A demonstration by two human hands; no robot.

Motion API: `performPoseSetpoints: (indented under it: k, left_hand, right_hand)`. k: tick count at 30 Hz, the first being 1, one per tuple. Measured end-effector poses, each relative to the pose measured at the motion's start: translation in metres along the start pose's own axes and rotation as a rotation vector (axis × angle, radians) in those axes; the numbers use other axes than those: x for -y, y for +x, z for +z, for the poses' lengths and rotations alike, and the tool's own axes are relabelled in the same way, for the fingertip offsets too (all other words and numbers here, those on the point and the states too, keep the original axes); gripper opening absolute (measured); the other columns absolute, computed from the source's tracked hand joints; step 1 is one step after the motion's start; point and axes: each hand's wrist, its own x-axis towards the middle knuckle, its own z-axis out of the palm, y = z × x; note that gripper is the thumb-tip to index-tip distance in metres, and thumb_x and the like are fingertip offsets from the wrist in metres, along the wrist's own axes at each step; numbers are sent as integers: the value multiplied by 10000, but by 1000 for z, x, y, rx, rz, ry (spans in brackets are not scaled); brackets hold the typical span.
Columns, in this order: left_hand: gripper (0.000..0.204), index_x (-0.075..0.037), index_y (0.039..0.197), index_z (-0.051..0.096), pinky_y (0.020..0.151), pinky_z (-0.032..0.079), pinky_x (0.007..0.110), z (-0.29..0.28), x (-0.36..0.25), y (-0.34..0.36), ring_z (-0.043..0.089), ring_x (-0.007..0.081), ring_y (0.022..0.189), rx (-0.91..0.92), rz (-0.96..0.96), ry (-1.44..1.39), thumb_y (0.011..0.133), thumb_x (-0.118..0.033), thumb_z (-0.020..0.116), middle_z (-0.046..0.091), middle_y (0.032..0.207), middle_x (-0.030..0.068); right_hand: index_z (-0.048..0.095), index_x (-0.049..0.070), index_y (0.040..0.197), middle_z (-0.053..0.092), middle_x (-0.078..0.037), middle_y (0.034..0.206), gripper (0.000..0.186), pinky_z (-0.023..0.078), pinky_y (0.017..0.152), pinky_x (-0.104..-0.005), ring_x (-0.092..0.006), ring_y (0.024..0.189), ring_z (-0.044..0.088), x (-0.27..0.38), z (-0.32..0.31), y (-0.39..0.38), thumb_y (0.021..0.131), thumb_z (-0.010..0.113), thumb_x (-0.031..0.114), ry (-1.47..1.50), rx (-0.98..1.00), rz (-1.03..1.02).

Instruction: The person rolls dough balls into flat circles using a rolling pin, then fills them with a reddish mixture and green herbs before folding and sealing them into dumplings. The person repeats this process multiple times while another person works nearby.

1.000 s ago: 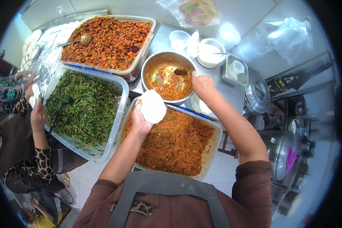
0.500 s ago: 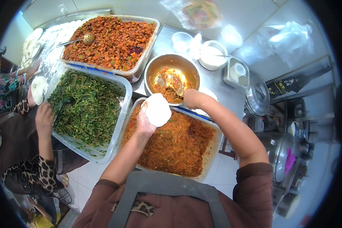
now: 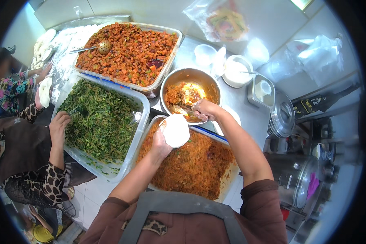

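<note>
My left hand (image 3: 160,143) is closed around the edge of a round, flat piece of white dough (image 3: 177,131), held level above a tub of orange shredded filling (image 3: 191,166). Its fingers are partly hidden under the dough. Just beyond it, my right hand (image 3: 204,110) grips the handle of a spoon-like utensil (image 3: 184,107) that dips into a steel bowl (image 3: 212,84). Orange shreds cling to the bowl's bottom and sides. The utensil's head is partly buried in them, so its exact shape is unclear.
Tubs of chopped greens (image 3: 101,122) and diced orange filling (image 3: 130,53) stand left and behind, a slotted ladle (image 3: 104,46) in the latter. A co-worker's hand (image 3: 59,122) works at the greens. White containers (image 3: 237,71) and a steel lid (image 3: 282,116) are at right.
My right hand has turned and moved further left over the steel bowl, so its fingers and the utensil now show. The left hand keeps the dough. The whole view has shifted slightly.
</note>
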Motion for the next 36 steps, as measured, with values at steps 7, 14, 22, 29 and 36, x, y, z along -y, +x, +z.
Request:
performPoseSetpoints:
  k: [7, 14, 22, 29, 36]
  left_hand:
    - [465, -14, 1251, 412, 842, 483, 429, -3, 0, -2, 565, 274, 1002, 36, -9, 29, 929, -331, 305, 538, 1165, 132]
    - [467, -25, 1253, 419, 858, 471, 439, 26, -9, -15, 552, 286, 1023, -135, -26, -4, 953, -329, 228, 537, 1170, 127]
    - [421, -31, 1244, 426, 914, 435, 461, 44, -18, -22, 526, 294, 1070, -116, 159, -27, 954, -290, 265, 515, 1200, 132]
    - [441, -29, 1257, 398, 920, 414, 495, 83, -24, 24, 479, 316, 1107, 12, 105, -178, 948, -280, 208, 464, 1237, 159]
    - [500, -48, 1293, 355, 1007, 319, 494, 114, -7, 16, 400, 315, 1200, 185, 15, -244, 946, -371, 195, 395, 1314, 155]
  right_hand:
    - [418, 114, 729, 433, 32, 541, 144, 243, 303, -184, -33, 374, 333, -4, -9, 11, 871, 438, 112, 200, -66, -73]
    - [431, 107, 733, 432, 23, 534, 151, 254, 310, -207, -54, 365, 341, -9, -15, -1, 880, 445, 136, 218, -124, -205]
    - [488, 59, 826, 414, 21, 513, 98, 230, 321, -213, -60, 352, 326, -10, -18, -59, 880, 438, 122, 190, -150, -290]
    - [431, 1, 1225, 399, 43, 514, 343, 228, 308, -191, -37, 351, 310, -13, 1, -147, 891, 419, 83, 144, -178, -270]
    - [438, 46, 1265, 568, -173, 611, 417, 452, 518, -389, -308, 520, 567, -69, 50, -165, 851, 463, 84, -560, -827, -566]
